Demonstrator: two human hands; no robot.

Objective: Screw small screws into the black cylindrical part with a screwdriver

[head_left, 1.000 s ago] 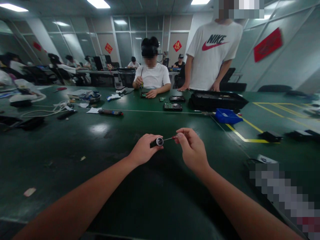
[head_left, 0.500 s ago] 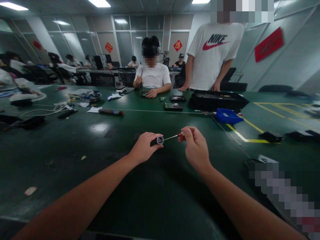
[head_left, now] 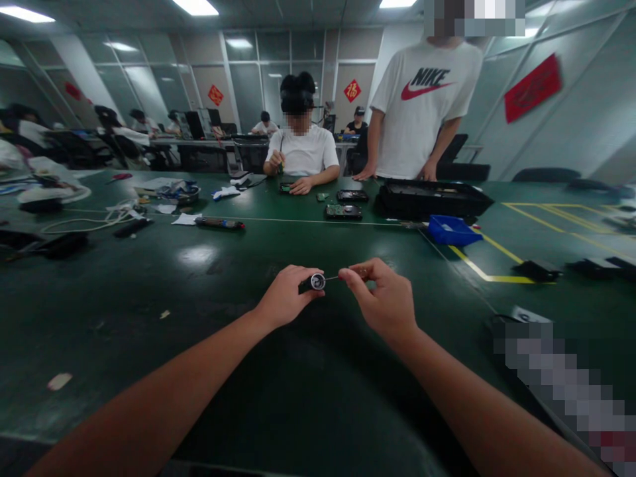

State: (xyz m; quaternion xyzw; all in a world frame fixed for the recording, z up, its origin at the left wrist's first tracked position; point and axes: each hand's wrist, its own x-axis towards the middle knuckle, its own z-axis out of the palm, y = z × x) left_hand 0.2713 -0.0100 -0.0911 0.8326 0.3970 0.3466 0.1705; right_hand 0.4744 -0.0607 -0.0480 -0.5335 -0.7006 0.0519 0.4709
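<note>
My left hand (head_left: 288,296) is closed around a small black cylinder (head_left: 317,282), whose silver-rimmed round end faces me and to the right. The inside of that end is too small to make out. To its right, my right hand (head_left: 385,295) pinches a thin screwdriver (head_left: 332,278). Its metal shaft points left at the cylinder's round end; whether the tip touches inside I cannot tell. Most of the handle is covered by the fingers. Both hands are held above the green table (head_left: 223,371).
Across the table a seated person (head_left: 304,152) handles small circuit parts, and another person (head_left: 427,112) stands beside a long black case (head_left: 434,197). A blue tray (head_left: 453,230), a circuit-board device (head_left: 344,211), a dark pen-like tool (head_left: 220,223) and a pale cable (head_left: 94,220) lie about.
My right hand has shifted its grip forward along the screwdriver, its thumb and fingertips now nearer the cylinder, so less shaft shows. My left hand stays nearly in place, the cylinder turned slightly.
</note>
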